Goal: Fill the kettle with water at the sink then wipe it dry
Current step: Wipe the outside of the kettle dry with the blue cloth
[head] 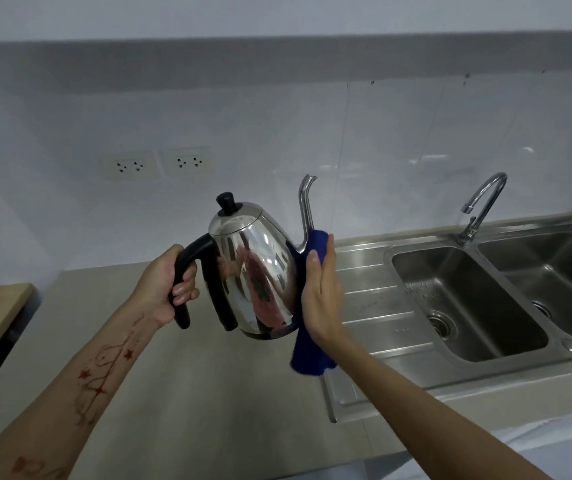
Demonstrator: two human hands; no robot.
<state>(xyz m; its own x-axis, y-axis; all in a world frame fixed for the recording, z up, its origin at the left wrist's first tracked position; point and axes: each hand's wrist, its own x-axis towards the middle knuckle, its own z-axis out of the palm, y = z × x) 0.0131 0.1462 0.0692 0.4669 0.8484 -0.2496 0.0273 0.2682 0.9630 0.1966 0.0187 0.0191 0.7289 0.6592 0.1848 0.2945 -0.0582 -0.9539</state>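
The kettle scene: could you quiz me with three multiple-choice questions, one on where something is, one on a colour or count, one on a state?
1. Where is the kettle?
A. In the sink
B. Held above the counter
C. Under the tap

2. What colour is the cloth?
A. Blue
B. White
C. Green

3. The kettle's lid is:
A. Off
B. On
C. Hanging open

Answers: 1 B, the left hand grips the handle over the counter. 2 A, the right hand presses blue cloth against it. 3 B, the lid sits closed on top.
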